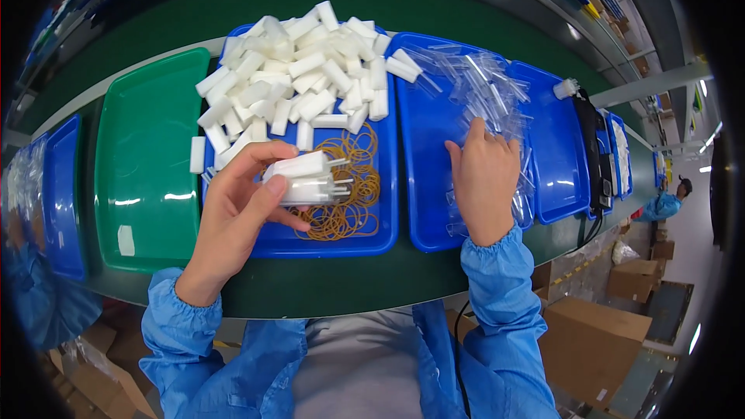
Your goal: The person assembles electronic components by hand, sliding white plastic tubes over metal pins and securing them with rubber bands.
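Observation:
My left hand (240,194) is closed around a small bundle of white foam blocks (299,167) with thin clear tubes sticking out of their right ends. It is above a blue tray (392,217) where tan rubber bands (357,198) lie in a tangle and white foam pieces (310,70) are heaped at the back. In the neighbouring blue tray (423,186), my right hand (486,178) reaches over a pile of clear plastic tubes (489,89). Its thumb stands apart from the fingers, and no object shows in it. The fingertips touch or nearly touch the tubes.
A green tray (147,163) stands at the left, with another blue tray (66,194) beyond it. Farther right are a blue tray (555,147) and a dark device (597,155) with a cable. Cardboard boxes (594,341) stand on the floor. People in blue work at both sides.

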{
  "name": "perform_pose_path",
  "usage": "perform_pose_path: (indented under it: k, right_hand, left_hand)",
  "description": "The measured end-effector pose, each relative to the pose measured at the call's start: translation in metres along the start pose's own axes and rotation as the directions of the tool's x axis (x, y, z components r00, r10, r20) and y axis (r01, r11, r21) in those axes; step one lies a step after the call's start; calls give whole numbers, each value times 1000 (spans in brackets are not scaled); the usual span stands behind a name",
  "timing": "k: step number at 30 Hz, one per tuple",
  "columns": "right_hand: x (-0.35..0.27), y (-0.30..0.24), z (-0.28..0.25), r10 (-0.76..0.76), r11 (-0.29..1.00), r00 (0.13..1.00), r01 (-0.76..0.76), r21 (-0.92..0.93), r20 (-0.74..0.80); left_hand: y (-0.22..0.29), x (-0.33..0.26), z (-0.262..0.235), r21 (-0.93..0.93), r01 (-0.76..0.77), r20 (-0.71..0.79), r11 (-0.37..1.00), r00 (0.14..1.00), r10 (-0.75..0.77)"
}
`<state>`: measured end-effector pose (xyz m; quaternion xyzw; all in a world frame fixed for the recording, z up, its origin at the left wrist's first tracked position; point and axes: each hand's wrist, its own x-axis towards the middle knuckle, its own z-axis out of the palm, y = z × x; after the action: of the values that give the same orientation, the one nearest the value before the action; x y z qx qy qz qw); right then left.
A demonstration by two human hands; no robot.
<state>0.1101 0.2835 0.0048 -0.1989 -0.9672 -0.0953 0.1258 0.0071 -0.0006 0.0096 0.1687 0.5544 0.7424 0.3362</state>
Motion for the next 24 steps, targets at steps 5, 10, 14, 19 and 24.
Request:
perform_pose_path:
  k: [5,10,14,19,24]
  right_hand:
    - [-8,0,5,18,1000,996,-20,-20,-82]
    - [-9,-16,-21,-47,983,968,88,158,-245]
    - [-13,-39,-49,-73,821,950,230,523,-303]
    - [-19,-65,-63,-206,491,958,279,825,-201]
    - [-15,-60,-60,-33,102,996,82,991,-79]
  left_hand:
    - [3,4,-2,-149,75,-16,986,997,-78]
    - [5,2,-5,-254,153,22,955,988,-153]
    - [3,1,-5,-288,164,19,944,986,-166]
    - [3,3,-7,-305,180,28,935,983,-180]
    - [7,-1,-3,-113,34,12,993,999,-33]
